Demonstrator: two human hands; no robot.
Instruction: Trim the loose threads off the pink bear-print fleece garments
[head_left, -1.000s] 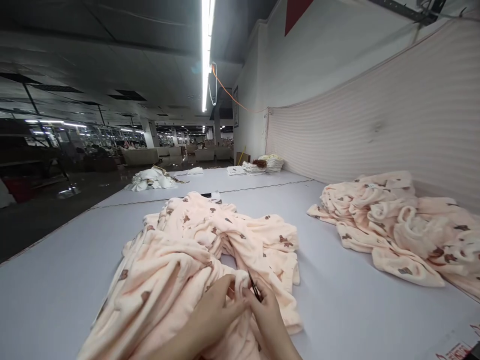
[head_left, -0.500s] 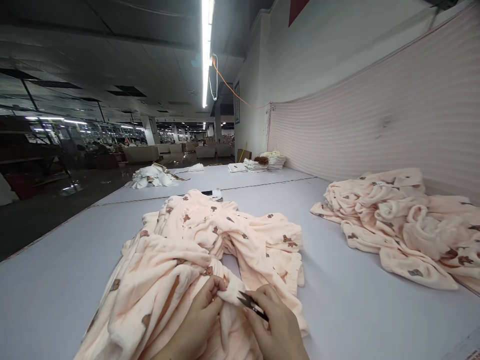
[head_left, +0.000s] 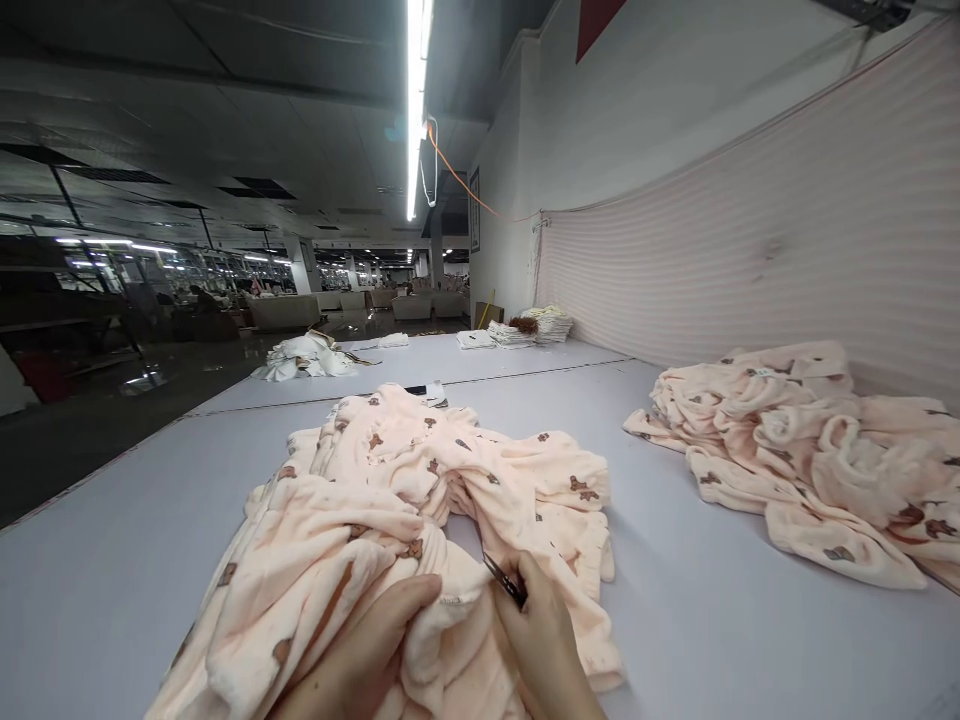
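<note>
A pale pink fleece garment (head_left: 285,560) with small brown bear prints lies bunched in front of me. My left hand (head_left: 386,620) is closed on a fold of it, thumb on top and the other fingers hidden under the cloth. In my right hand (head_left: 536,615) is a pair of dark thread snips (head_left: 504,580), the tips pointing up and left beside the edge of the held fold. Some fingers of that hand are hidden behind the fabric.
A second heap of pink printed garments (head_left: 795,450) lies on the table (head_left: 690,640) at right. White cloth (head_left: 307,355) is piled at the far left, and folded white stacks (head_left: 514,333) stand at the back. Striped fabric (head_left: 735,240) covers the right wall.
My left hand has shifted down and left, its pinch changed to a broader hold with the fold spread out. The right hand has risen slightly, taking the snips up with it.
</note>
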